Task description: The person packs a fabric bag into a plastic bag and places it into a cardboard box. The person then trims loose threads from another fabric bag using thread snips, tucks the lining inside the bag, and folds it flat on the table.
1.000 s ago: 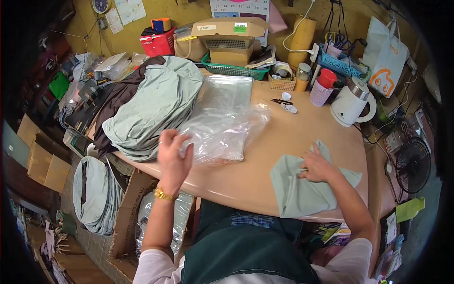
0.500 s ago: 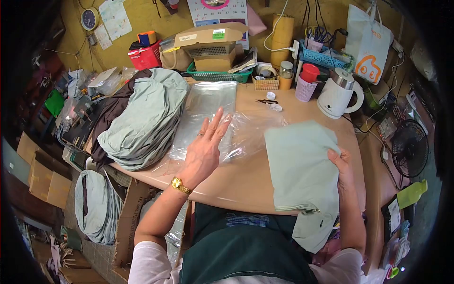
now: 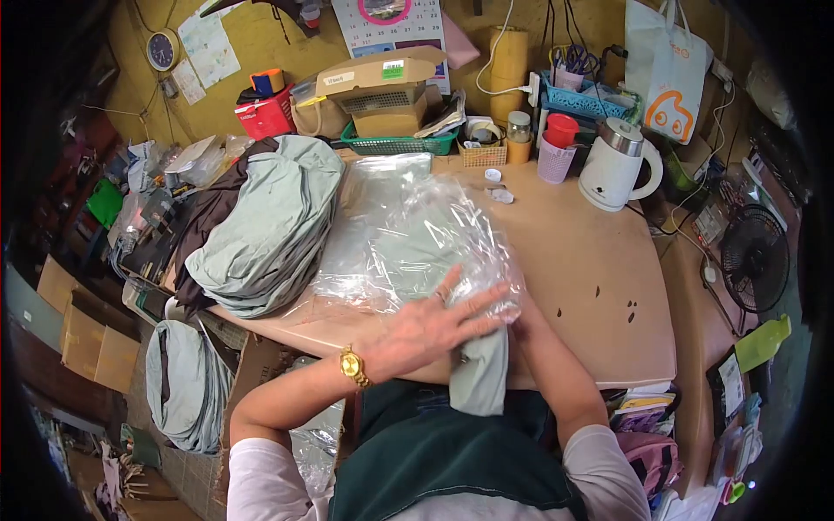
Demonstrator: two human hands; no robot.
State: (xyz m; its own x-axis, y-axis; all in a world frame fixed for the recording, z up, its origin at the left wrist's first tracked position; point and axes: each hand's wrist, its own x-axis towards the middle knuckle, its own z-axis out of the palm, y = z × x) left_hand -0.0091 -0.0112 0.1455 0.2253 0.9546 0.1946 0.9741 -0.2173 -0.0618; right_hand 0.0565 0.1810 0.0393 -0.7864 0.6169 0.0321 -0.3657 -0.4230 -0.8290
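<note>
A pale grey-green folded cloth piece [image 3: 479,373] lies mostly under or inside a clear plastic bag [image 3: 434,226], its lower end hanging over the table's front edge. My left hand [image 3: 447,323], with a gold watch at the wrist, has its fingers spread over the bag and cloth. My right hand [image 3: 516,308] reaches in from the right to the same spot, with the cloth at it; my left hand and the shiny film hide most of its fingers. Beneath is a stack of flat clear bags [image 3: 347,269].
On the left, a tall pile of grey-green cloth pieces [image 3: 265,226] rests beside the bags; another bundle [image 3: 182,386] sits lower down. A white kettle [image 3: 612,169], a pink cup [image 3: 556,161] and a green basket [image 3: 400,143] line the back. Dark marks dot the tabletop [image 3: 565,252].
My right hand has carried the folded cloth leftward to the clear bag, whose film now covers most of it. My left hand has moved right and down, over the bag.
</note>
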